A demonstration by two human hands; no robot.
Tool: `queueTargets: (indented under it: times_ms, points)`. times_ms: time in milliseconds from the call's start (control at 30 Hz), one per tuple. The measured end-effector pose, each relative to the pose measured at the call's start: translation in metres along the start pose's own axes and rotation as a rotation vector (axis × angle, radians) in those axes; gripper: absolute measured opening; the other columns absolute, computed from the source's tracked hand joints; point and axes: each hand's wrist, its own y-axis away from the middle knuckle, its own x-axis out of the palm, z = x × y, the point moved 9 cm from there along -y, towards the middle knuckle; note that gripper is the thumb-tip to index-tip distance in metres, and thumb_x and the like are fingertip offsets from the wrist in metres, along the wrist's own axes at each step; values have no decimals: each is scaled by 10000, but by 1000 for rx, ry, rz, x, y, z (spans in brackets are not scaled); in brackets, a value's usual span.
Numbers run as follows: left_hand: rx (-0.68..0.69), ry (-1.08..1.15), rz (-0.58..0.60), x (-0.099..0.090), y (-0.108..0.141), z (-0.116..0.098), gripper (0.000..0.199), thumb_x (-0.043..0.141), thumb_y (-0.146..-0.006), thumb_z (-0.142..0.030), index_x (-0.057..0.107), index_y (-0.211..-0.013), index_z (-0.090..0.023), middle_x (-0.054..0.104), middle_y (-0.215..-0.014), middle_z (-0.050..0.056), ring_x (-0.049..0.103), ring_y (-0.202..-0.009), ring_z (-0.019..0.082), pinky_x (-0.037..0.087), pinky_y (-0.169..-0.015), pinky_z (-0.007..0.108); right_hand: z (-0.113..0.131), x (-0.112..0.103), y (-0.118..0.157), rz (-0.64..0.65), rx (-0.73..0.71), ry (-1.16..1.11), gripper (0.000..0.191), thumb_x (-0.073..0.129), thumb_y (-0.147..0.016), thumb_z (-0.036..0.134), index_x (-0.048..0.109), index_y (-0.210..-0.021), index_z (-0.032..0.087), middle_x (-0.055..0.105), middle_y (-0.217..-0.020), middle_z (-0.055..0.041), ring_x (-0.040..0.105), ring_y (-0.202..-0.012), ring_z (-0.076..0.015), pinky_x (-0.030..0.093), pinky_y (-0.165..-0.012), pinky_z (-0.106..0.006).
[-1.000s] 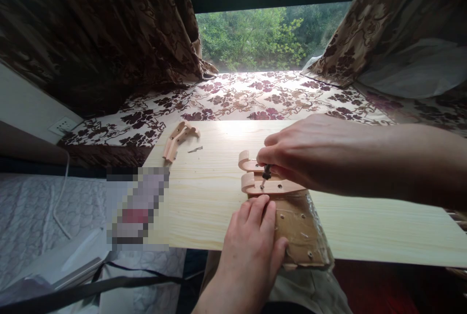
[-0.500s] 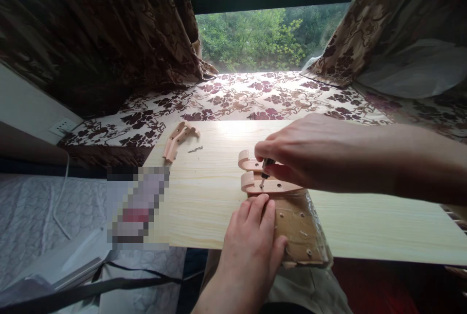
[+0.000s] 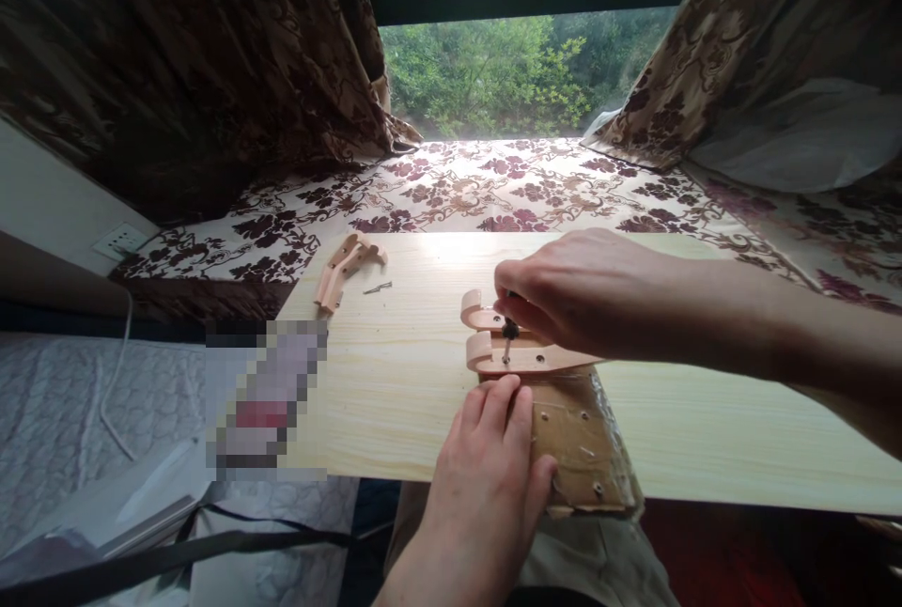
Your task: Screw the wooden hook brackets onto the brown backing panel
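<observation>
My right hand [image 3: 564, 292] is closed round a screwdriver [image 3: 508, 333], its handle mostly hidden by the fingers. The shaft points down, with its tip at a hole near the curled end of a wooden hook [image 3: 521, 363]. Just behind lies a second wooden hook [image 3: 477, 308], partly covered by my right hand. Both hooks rest on a brown tape-wrapped board [image 3: 570, 457] with several screws or holes in its surface. My left hand [image 3: 486, 466] lies over the board's left edge, fingers extended and thumb apart, fingertips close to the front hook.
A pale wooden tabletop [image 3: 395, 381] runs below. At its far left lie more wooden hooks [image 3: 345, 271] and a few loose screws [image 3: 378, 287]. A pixelated patch [image 3: 268, 400] covers something at the left edge. Beyond are a floral-covered sill [image 3: 493, 179] and a window.
My right hand has turned about the screwdriver, its wrist and forearm dropping lower. The screwdriver stands more upright, tip at the same hole. My left hand has stayed in place.
</observation>
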Motion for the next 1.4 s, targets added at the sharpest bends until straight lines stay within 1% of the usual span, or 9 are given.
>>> queueTargets:
  times_ms: [67,267,500,633,733,900,1033,1167,1400]
  points:
    - [-27,-4,26,1,0,-2,518,594,-800,-173,455,-1296,-116,496,-1334,142,483,-1179,320,469,-994,494,-1,1,2,20,6,-23,246,456,-895,238,506,-659,192,466,-540,16,208,-457,-101,167,-482,-306]
    - [-32,-22,84,5,2,-9,563,637,-792,-219,462,-1303,-61,491,-1343,171,471,-1195,341,476,-991,489,10,-5,19,10,-207,-176,115,525,-884,215,542,-771,229,578,-720,14,438,-572,-121,269,-518,-276]
    - [-7,-29,29,1,2,-8,547,656,-782,-227,479,-1283,-95,519,-1307,154,502,-1157,327,472,-981,496,18,0,18,-16,-220,-107,206,557,-851,154,469,-675,216,484,-593,40,319,-488,-112,219,-472,-277]
    - [-5,-32,30,1,1,-9,540,654,-785,-223,482,-1279,-90,520,-1308,157,505,-1150,329,475,-971,498,14,5,11,41,-106,-43,214,539,-848,156,478,-651,214,422,-529,46,234,-440,-111,178,-455,-293]
    - [-8,-30,34,1,2,-9,534,645,-795,-233,480,-1284,-97,512,-1320,156,499,-1161,328,470,-976,497,10,4,14,68,-84,-52,155,557,-840,196,524,-690,219,468,-539,40,283,-433,-113,184,-451,-296]
    - [-17,-32,44,1,4,-9,528,625,-811,-239,475,-1296,-93,505,-1332,159,487,-1181,333,453,-993,507,16,-11,26,-11,-217,-159,157,574,-851,161,552,-709,226,573,-647,36,438,-519,-113,261,-483,-280]
    - [-5,-40,29,0,3,-9,528,625,-811,-238,474,-1293,-87,508,-1326,163,489,-1172,333,458,-986,505,16,-8,26,7,-204,-173,261,531,-881,151,497,-629,210,525,-604,35,386,-494,-104,261,-482,-276]
    - [-1,-38,22,-1,3,-10,520,634,-801,-230,481,-1282,-102,513,-1321,153,494,-1164,324,464,-982,495,18,-5,22,-25,-230,-146,225,503,-885,151,479,-667,204,504,-618,26,337,-511,-107,235,-483,-280]
    - [-8,-33,35,-1,2,-9,518,640,-797,-227,489,-1275,-96,517,-1317,159,498,-1164,329,465,-980,499,10,3,16,110,-80,-74,217,529,-862,158,493,-652,202,492,-555,29,308,-452,-98,208,-461,-281]
